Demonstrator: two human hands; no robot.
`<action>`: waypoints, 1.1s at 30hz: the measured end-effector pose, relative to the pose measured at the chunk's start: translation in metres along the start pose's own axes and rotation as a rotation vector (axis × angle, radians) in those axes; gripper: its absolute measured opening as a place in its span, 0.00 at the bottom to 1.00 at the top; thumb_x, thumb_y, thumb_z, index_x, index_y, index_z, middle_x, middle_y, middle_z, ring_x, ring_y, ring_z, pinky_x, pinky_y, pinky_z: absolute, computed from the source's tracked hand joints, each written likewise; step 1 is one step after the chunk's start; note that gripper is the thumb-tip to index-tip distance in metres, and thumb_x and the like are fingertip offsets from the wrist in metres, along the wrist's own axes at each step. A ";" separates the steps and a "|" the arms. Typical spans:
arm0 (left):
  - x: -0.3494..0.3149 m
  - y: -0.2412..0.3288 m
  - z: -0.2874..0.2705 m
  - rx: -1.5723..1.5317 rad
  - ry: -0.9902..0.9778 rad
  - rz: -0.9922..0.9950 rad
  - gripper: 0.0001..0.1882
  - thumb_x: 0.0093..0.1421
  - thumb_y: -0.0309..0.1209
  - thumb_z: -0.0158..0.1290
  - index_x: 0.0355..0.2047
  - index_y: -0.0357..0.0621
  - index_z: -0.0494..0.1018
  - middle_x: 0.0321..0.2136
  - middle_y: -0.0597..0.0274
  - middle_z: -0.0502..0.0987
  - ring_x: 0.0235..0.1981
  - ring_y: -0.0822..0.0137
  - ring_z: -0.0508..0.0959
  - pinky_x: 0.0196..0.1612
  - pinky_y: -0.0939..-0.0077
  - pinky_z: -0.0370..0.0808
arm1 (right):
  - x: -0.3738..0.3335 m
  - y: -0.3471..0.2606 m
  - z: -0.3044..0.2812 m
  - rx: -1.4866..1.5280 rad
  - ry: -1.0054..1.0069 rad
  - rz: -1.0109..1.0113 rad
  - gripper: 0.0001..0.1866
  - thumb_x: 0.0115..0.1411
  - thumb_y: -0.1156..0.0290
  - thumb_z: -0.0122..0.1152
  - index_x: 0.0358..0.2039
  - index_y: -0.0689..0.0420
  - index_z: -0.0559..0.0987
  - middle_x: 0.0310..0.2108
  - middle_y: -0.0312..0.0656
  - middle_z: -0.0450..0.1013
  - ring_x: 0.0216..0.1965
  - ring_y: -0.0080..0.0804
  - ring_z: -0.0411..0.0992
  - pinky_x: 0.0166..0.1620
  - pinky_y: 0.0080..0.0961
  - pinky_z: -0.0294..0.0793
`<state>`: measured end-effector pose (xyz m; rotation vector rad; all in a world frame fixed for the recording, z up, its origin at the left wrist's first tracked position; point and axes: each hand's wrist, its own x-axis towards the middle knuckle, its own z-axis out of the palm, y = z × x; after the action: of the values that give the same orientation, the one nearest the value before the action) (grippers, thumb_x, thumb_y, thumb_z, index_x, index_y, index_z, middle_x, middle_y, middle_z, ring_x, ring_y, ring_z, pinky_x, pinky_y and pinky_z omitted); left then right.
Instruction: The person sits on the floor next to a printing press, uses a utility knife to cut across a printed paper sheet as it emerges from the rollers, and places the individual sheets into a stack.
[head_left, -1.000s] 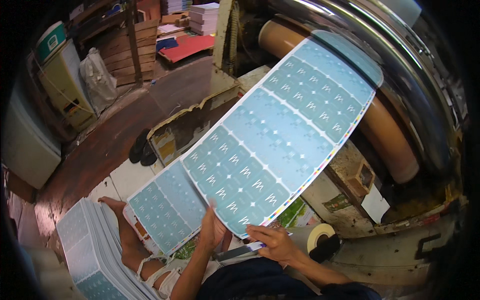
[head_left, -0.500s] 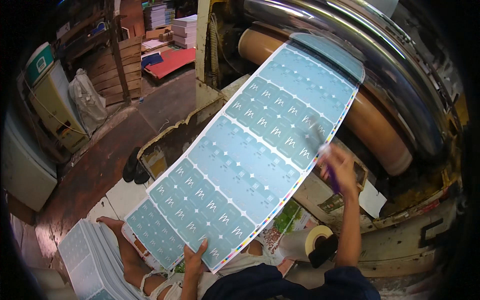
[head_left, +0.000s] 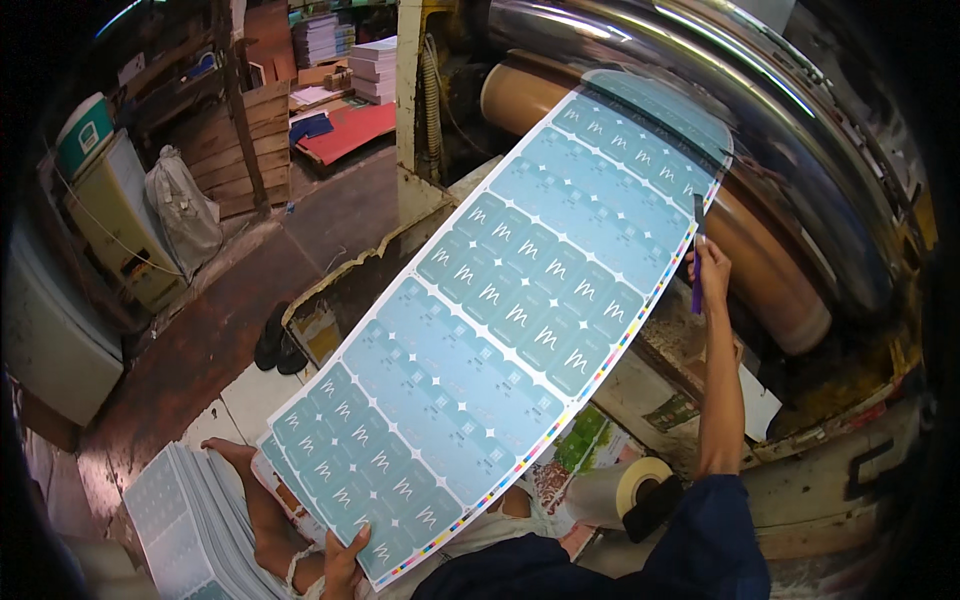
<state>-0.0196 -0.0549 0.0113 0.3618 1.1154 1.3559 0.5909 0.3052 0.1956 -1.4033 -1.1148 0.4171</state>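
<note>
A long printed sheet (head_left: 480, 320), teal and pale blue with rows of rounded cards, comes down from a shiny metal roller (head_left: 640, 50) toward my lap. At its lower end my left hand (head_left: 346, 562) pinches the near edge, thumb on top. My right hand (head_left: 712, 272) grips a purple-handled knife (head_left: 697, 288) beside the sheet's right margin, close below the roller. The knife's dark blade points up and lies over that margin; whether it cuts into the sheet I cannot tell.
Below the metal roller runs a brown roller (head_left: 770, 260). At lower left stands a thick stack of printed sheets (head_left: 175, 510). A roll of clear film (head_left: 610, 492) lies by my right side. Dark sandals (head_left: 280, 340) rest on the floor, and paper stacks (head_left: 373, 70) stand at the back.
More of the sheet has come down from the roller. My left hand has moved down and left with its end. My right hand has moved up with the knife, nearer the roller.
</note>
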 end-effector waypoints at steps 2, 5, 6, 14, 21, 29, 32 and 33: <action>-0.008 -0.003 -0.018 0.021 0.041 -0.015 0.26 0.56 0.21 0.59 0.54 0.33 0.63 0.42 0.53 0.76 0.40 0.62 0.79 0.42 0.70 0.79 | -0.017 0.000 0.009 -0.028 -0.031 0.028 0.15 0.66 0.59 0.55 0.42 0.58 0.79 0.21 0.33 0.72 0.16 0.15 0.65 0.19 0.13 0.63; -0.022 0.009 0.001 0.060 0.097 -0.015 0.26 0.56 0.22 0.60 0.54 0.33 0.64 0.42 0.53 0.76 0.39 0.62 0.80 0.41 0.71 0.79 | -0.021 0.001 0.008 -0.062 -0.031 0.069 0.13 0.64 0.61 0.59 0.41 0.57 0.79 0.21 0.32 0.73 0.16 0.17 0.66 0.20 0.17 0.64; -0.024 0.010 0.003 0.070 0.108 -0.007 0.26 0.56 0.22 0.60 0.54 0.33 0.64 0.42 0.53 0.76 0.39 0.62 0.80 0.40 0.71 0.79 | -0.018 0.006 0.005 -0.337 0.194 -0.168 0.13 0.62 0.63 0.62 0.42 0.57 0.79 0.20 0.31 0.73 0.17 0.19 0.67 0.22 0.20 0.65; -0.046 0.002 -0.028 0.074 0.249 0.036 0.31 0.54 0.22 0.61 0.57 0.34 0.62 0.45 0.51 0.76 0.45 0.59 0.78 0.49 0.66 0.75 | 0.009 -0.042 -0.003 -0.893 -0.062 -0.719 0.36 0.43 0.89 0.59 0.54 0.46 0.75 0.56 0.41 0.69 0.44 0.42 0.77 0.44 0.34 0.77; -0.054 -0.029 -0.098 0.167 0.416 0.115 0.28 0.56 0.18 0.56 0.57 0.37 0.63 0.47 0.53 0.75 0.47 0.60 0.76 0.52 0.66 0.73 | 0.051 -0.100 -0.008 -0.686 -0.489 -0.771 0.20 0.46 0.89 0.52 0.41 0.64 0.81 0.43 0.53 0.77 0.47 0.47 0.76 0.51 0.31 0.73; -0.074 -0.006 -0.117 0.114 0.376 0.108 0.29 0.54 0.15 0.55 0.57 0.36 0.63 0.46 0.54 0.74 0.47 0.63 0.76 0.52 0.69 0.73 | 0.036 -0.123 -0.003 -0.543 -0.391 -0.712 0.09 0.57 0.74 0.59 0.35 0.64 0.83 0.26 0.39 0.80 0.30 0.22 0.75 0.35 0.22 0.72; -0.093 -0.015 -0.200 0.179 0.536 0.146 0.30 0.53 0.15 0.55 0.57 0.35 0.62 0.44 0.54 0.75 0.45 0.62 0.77 0.51 0.70 0.74 | 0.042 -0.110 0.000 -0.409 -0.343 -0.654 0.09 0.57 0.74 0.60 0.37 0.62 0.83 0.25 0.36 0.78 0.29 0.19 0.73 0.33 0.20 0.71; -0.092 -0.023 -0.215 0.157 0.646 0.198 0.30 0.53 0.15 0.55 0.57 0.35 0.62 0.43 0.54 0.75 0.43 0.61 0.78 0.49 0.70 0.75 | 0.045 -0.111 -0.001 -0.408 -0.345 -0.657 0.09 0.57 0.74 0.60 0.37 0.62 0.83 0.25 0.36 0.78 0.29 0.19 0.73 0.33 0.20 0.71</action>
<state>-0.1607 -0.2241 -0.0705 0.1458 1.7617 1.6179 0.5721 0.3184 0.3136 -1.2322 -1.9394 -0.0573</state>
